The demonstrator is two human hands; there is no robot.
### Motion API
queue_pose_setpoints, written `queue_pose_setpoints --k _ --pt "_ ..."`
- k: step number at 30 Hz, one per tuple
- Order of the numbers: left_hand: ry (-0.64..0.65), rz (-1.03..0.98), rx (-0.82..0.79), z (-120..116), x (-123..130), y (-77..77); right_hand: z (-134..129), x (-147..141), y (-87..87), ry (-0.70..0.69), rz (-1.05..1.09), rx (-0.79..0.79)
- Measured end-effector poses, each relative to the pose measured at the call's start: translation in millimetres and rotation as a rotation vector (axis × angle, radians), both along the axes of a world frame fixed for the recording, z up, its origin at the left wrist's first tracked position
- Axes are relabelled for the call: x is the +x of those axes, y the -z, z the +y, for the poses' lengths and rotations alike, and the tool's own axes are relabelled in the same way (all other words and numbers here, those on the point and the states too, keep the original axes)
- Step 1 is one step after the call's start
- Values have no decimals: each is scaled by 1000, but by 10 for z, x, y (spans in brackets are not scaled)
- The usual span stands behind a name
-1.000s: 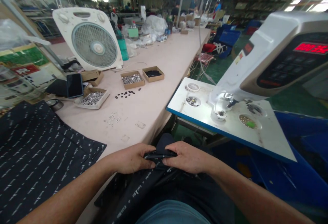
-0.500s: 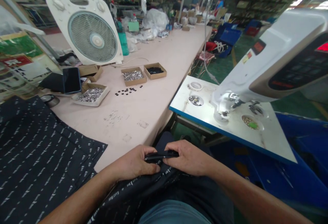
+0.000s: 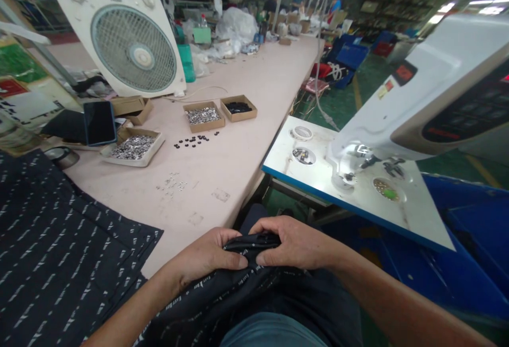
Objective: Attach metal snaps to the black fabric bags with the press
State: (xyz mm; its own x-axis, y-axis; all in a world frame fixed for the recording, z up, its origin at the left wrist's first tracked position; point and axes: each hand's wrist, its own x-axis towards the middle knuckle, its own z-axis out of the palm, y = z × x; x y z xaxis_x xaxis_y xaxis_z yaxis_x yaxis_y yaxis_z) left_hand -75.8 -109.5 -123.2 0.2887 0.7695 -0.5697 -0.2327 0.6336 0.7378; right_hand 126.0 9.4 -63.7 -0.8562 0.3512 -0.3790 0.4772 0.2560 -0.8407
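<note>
Over my lap lies a black printed fabric [image 3: 207, 296] with white lettering, bunched up between both hands. My left hand [image 3: 212, 254] grips its upper fold, thumb on top and fingers tucked underneath. Close beside it, my right hand [image 3: 288, 241] pinches the same fold from the other side, fingers curled over the far edge. What the fingertips touch under the cloth is hidden. More dark printed fabric [image 3: 63, 251] is spread on the table's left side. On the right stands a white snap-fastening machine [image 3: 382, 124] over a white worktop with a blue edge.
On the table [image 3: 254, 140] stand a box of metal pieces [image 3: 204, 116], a box of black pieces [image 3: 238, 108] and a tray of metal parts [image 3: 133, 148]. Loose black pieces [image 3: 196, 140] lie nearby. A white fan [image 3: 131, 39] and a phone [image 3: 99, 123] are at the left.
My hands have shifted the fold slightly; its rolled edge now looks wider and more crumpled between them. The camera view has turned a little to the right.
</note>
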Motion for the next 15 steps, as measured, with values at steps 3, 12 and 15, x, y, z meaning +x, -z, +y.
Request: queue_pose_setpoints --k 3,12,15 --pt "0 -59 -17 10 -19 27 10 -19 28 41 23 -127" --pt "-70 -104 -4 22 45 75 102 -52 11 10 -17 -150" --pt "-83 -56 96 38 166 83 195 -69 -124 -37 -45 -73"
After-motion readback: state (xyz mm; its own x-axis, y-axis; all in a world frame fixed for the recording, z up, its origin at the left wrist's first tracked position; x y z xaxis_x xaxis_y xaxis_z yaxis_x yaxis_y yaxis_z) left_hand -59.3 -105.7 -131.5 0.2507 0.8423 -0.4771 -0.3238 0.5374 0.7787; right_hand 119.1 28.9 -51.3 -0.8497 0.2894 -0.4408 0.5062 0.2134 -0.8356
